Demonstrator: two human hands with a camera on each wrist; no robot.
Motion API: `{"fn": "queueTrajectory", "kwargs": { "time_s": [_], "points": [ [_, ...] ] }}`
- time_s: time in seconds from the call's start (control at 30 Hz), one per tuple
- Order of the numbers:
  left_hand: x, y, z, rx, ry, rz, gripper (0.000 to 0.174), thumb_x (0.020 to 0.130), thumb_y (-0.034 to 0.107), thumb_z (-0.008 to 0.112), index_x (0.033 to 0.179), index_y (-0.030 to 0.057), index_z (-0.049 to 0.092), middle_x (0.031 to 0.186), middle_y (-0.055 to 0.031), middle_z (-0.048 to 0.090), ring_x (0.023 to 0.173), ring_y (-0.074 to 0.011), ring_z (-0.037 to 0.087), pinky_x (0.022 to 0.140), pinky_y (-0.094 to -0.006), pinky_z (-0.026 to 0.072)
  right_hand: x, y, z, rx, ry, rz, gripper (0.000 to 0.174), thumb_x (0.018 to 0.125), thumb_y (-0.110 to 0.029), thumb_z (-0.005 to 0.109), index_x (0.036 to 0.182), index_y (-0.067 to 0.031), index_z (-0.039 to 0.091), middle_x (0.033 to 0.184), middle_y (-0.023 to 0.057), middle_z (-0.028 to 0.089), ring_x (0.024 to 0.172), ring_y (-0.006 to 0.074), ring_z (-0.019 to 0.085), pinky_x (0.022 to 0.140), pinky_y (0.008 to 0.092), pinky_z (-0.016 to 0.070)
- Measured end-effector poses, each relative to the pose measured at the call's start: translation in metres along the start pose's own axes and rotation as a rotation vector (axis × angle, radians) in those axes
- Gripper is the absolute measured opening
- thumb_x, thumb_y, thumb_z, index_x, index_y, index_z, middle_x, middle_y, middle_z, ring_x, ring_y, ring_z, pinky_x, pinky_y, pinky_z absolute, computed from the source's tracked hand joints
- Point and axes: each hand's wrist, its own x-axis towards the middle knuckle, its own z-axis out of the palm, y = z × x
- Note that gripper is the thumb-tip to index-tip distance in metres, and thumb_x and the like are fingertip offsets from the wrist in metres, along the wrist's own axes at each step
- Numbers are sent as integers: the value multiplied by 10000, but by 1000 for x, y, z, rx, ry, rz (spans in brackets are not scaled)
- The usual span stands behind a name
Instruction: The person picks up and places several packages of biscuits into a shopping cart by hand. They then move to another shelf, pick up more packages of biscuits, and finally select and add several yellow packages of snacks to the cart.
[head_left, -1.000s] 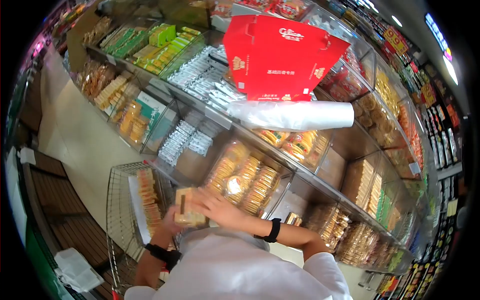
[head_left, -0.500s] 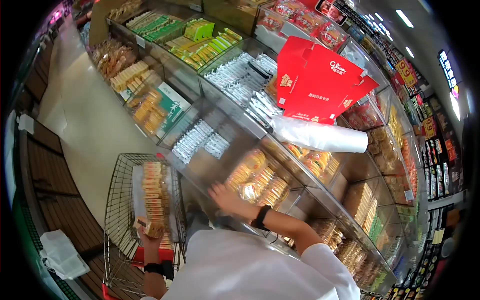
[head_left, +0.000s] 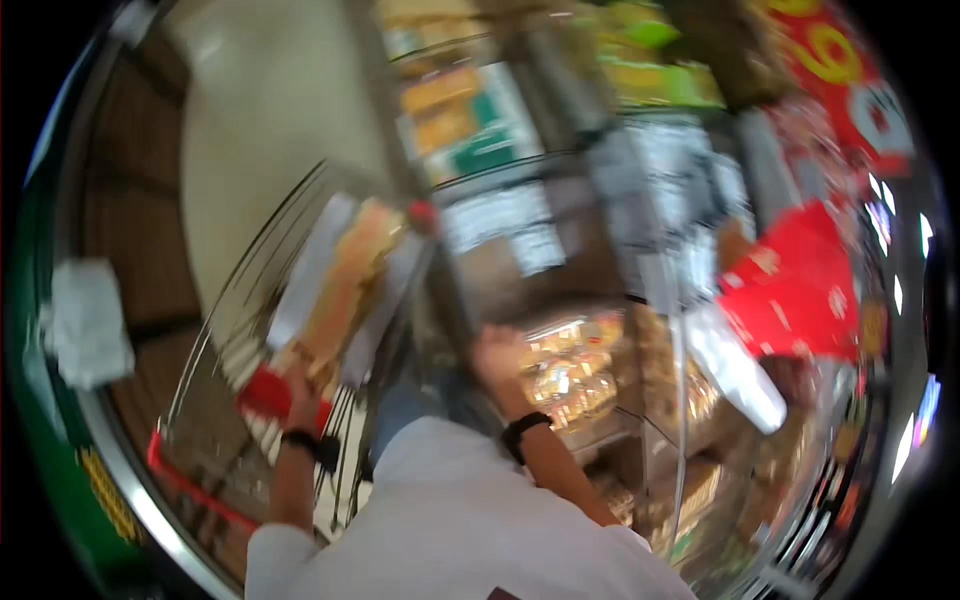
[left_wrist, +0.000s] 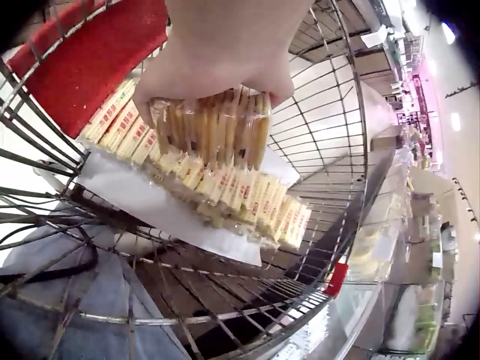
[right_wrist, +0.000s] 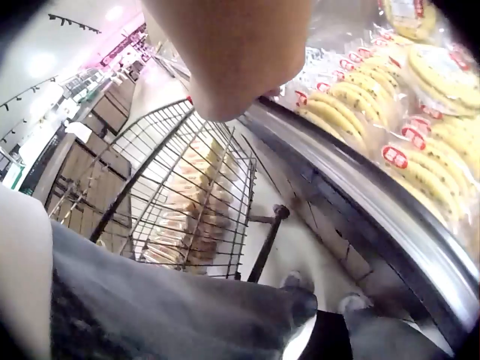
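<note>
Over the shopping cart (head_left: 190, 375), my left hand (left_wrist: 217, 64) grips a small stack of clear-wrapped biscuits (left_wrist: 210, 127), fingers and thumb on either side of it. The stack sits right above a long row of wrapped biscuit packs (left_wrist: 247, 199) lying on a white sheet (left_wrist: 165, 214) in the cart. My right hand (head_left: 498, 360) is blurred in the head view, beside the bin of round biscuits. In the right wrist view it is at the metal rail (right_wrist: 360, 187) of that bin, its fingers mostly hidden. Round wrapped biscuits (right_wrist: 367, 94) lie just beyond the rail.
Clear-sided bins of white-wrapped snacks (head_left: 505, 225) and other packs stand ahead. A red carton (head_left: 795, 285) and a white plastic roll (head_left: 735, 365) lie on top at the right. Wooden slatted shelving (head_left: 135, 200) runs along the left, with a white bag (head_left: 90, 320) on it.
Both hands were at the biscuit stack first; then the left hand carried it down left over the cart, and the right hand parted toward the bin edge. The head view has swung and blurred.
</note>
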Motion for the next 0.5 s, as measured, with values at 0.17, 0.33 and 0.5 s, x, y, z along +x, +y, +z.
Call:
{"fn": "queueTrajectory", "kwargs": {
  "time_s": [0.17, 0.33, 0.5],
  "points": [
    [35, -26, -20, 113, 279, -91, 510, 741, 184, 565, 1169, 81, 308, 1006, -131, 465, 846, -261, 553, 636, -380, 515, 7, -2, 0, 91, 250, -141, 189, 672, -137, 544, 837, -50, 514, 755, 96, 563, 764, 257, 501, 717, 416, 348],
    [51, -35, -15, 69, 156, -88, 588, 726, 169, 584, 1204, 99, 248, 1058, -109, 444, 952, -251, 503, 705, -386, 497, 7, 0, 9, 59, 272, -148, 213, 655, -121, 554, 845, -32, 521, 744, 111, 565, 762, 264, 490, 725, 413, 343],
    [70, -22, -7, -73, 283, -50, 581, 736, 122, 595, 1207, 90, 256, 1098, -93, 425, 981, -227, 473, 789, -348, 450, 8, -4, 3, 53, 234, -152, 291, 657, -114, 552, 933, -24, 521, 778, 126, 563, 791, 274, 484, 757, 411, 335]
  ]
}}
